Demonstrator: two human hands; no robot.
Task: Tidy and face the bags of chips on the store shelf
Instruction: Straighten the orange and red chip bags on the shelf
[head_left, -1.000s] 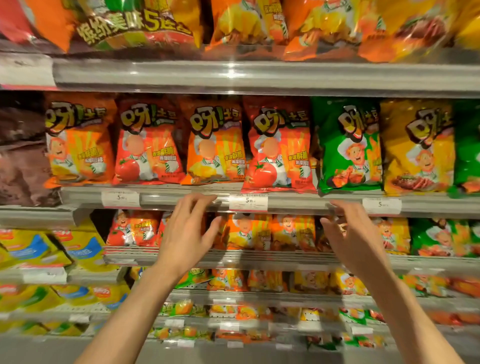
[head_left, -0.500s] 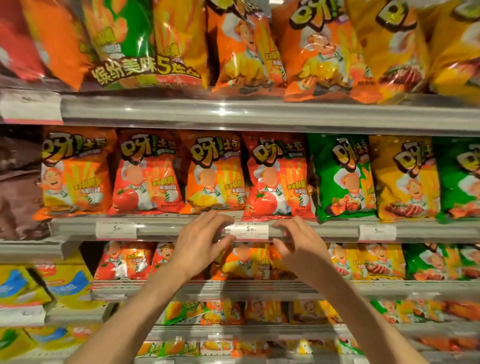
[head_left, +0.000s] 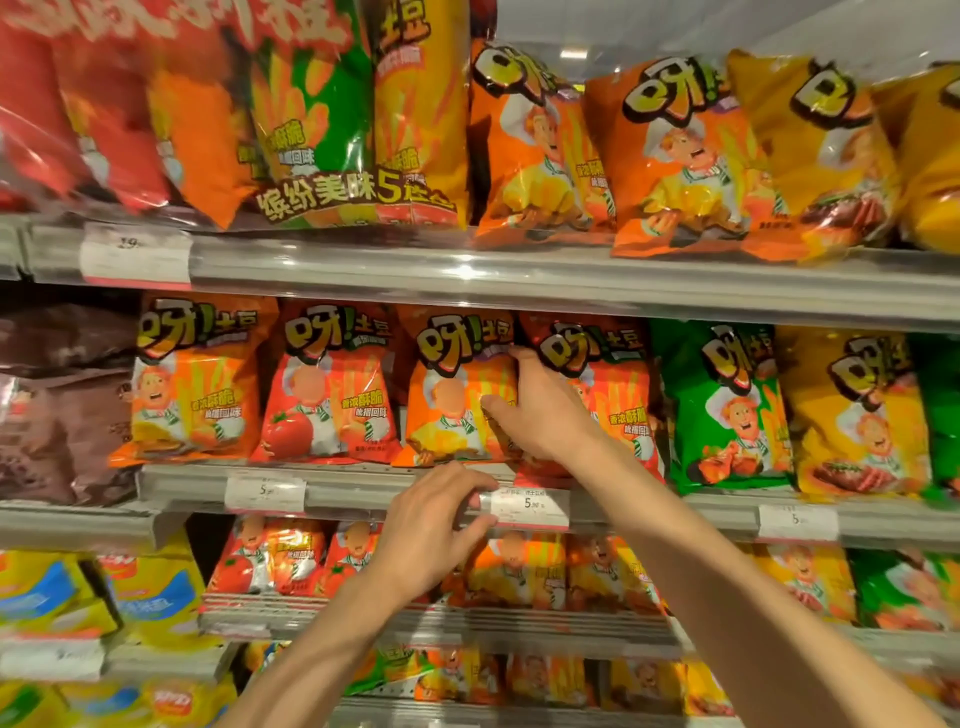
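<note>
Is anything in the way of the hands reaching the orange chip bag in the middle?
Nothing visible blocks it. The right hand already touches the orange chip bag, fingers slipped between it and the red bag beside it. The left hand is lower, at the shelf rail by the price tag.

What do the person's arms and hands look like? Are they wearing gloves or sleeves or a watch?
Both are bare. The left hand and the right hand wear no gloves and show no rings. The forearms are uncovered as far as the picture shows, with no sleeve edge, watch or bracelet in view. The fingers are slim, with short, plain nails and no polish that can be made out.
</note>
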